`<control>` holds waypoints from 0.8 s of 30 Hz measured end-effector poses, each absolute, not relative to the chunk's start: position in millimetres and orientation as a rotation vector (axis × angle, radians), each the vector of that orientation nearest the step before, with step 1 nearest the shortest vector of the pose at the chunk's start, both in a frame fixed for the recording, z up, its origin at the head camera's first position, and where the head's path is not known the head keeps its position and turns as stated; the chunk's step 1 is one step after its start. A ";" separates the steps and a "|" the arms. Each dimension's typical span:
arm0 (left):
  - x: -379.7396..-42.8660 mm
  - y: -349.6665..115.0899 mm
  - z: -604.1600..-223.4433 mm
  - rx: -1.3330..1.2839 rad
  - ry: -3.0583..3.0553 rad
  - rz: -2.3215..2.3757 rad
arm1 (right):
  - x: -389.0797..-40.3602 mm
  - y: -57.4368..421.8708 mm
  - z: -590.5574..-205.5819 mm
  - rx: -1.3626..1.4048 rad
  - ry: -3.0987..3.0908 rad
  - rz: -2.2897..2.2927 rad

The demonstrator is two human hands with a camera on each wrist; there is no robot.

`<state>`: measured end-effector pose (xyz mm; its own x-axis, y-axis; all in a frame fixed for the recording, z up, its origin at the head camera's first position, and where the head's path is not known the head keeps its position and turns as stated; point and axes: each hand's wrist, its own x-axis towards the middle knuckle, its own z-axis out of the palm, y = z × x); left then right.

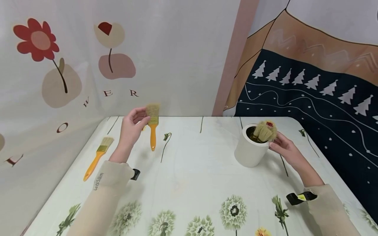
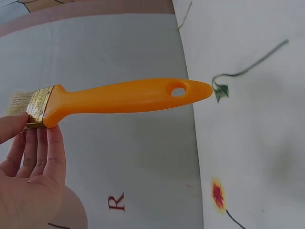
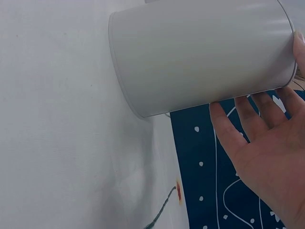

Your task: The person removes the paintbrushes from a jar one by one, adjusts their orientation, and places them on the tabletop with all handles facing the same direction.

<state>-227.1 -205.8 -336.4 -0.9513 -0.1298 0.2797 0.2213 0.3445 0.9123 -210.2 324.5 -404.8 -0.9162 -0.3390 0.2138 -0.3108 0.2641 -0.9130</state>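
Note:
My left hand (image 1: 131,127) pinches a paintbrush (image 1: 153,127) by its metal band, between thumb and fingers. Its bristles point up and its orange handle (image 2: 128,98) hangs down above the table. Another orange-handled paintbrush (image 1: 97,159) lies on the table to the left of that hand. Over on the right, a white cylindrical container (image 1: 251,155) stands on the table. Beige bristles (image 1: 264,131) with a red mark stick out of its mouth; what lies deeper inside is mostly hidden. My right hand (image 1: 286,150) holds the container's right side, thumb by the rim and fingers along the wall (image 3: 257,119).
A white cloth printed with flowers and stems covers the table (image 1: 189,170). Behind it hangs a pale flower-printed curtain (image 1: 177,59). On the right is a dark blue cloth (image 1: 319,108) with white trees.

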 end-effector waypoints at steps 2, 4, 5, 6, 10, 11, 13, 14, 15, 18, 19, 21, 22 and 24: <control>-225.4 -213.2 -338.4 -0.060 -2.318 -1.635 | -210.2 324.1 -404.7 -0.627 2.474 -1.784; -224.0 -220.1 -340.5 -0.028 -2.338 -1.608 | -210.3 323.8 -404.8 -0.620 2.474 -1.783; -223.4 -223.5 -341.5 -0.013 -2.346 -1.594 | -210.4 323.8 -404.9 -0.617 2.476 -1.780; -222.9 -226.9 -342.5 0.001 -2.354 -1.581 | -210.5 323.8 -405.1 -0.616 2.476 -1.779; -221.0 -240.6 -345.3 0.046 -2.369 -1.551 | -210.9 324.2 -405.9 -0.616 2.488 -1.770; -220.5 -244.3 -345.9 0.055 -2.373 -1.548 | -211.0 324.4 -406.2 -0.615 2.491 -1.767; -219.4 -252.1 -347.2 0.074 -2.383 -1.537 | -211.1 324.3 -406.4 -0.614 2.496 -1.761; -219.0 -256.2 -348.2 0.086 -2.391 -1.532 | -211.1 324.2 -406.5 -0.614 2.499 -1.758; -218.4 -260.2 -349.2 0.105 -2.400 -1.524 | -211.3 324.3 -406.6 -0.612 2.501 -1.755; -217.8 -272.0 -353.2 0.160 -2.431 -1.510 | -211.6 324.4 -406.5 -0.611 2.502 -1.753; -217.8 -275.7 -354.7 0.178 -2.439 -1.509 | -211.7 324.5 -406.4 -0.610 2.500 -1.756; -217.8 -282.2 -357.5 0.211 -2.447 -1.513 | -211.8 324.7 -406.1 -0.609 2.495 -1.762; -218.1 -285.4 -359.3 0.224 -2.451 -1.513 | -211.8 324.8 -405.9 -0.608 2.494 -1.764; -218.1 -290.9 -362.5 0.252 -2.457 -1.510 | -211.8 325.0 -405.8 -0.607 2.490 -1.767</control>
<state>-218.1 -290.9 -362.5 -0.9548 -0.2731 0.1176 -0.0185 0.4493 0.8932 -211.8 325.0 -405.8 -0.9236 -0.3276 0.1989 -0.2959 0.2797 -0.9134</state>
